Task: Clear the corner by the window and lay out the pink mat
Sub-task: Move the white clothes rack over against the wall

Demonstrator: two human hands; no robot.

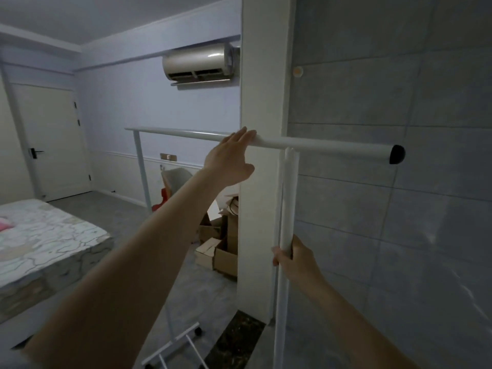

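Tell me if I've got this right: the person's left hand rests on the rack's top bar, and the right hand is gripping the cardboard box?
Not quite. In the head view the right hand grips the rack's upright pole, not the cardboard box, which sits untouched on the floor. The left hand does rest on the top bar.

No legible text or labels anywhere (dim room).

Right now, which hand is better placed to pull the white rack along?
Probably the right hand: it grips the rack's upright post. The left hand only reaches with straight fingers to the top bar.
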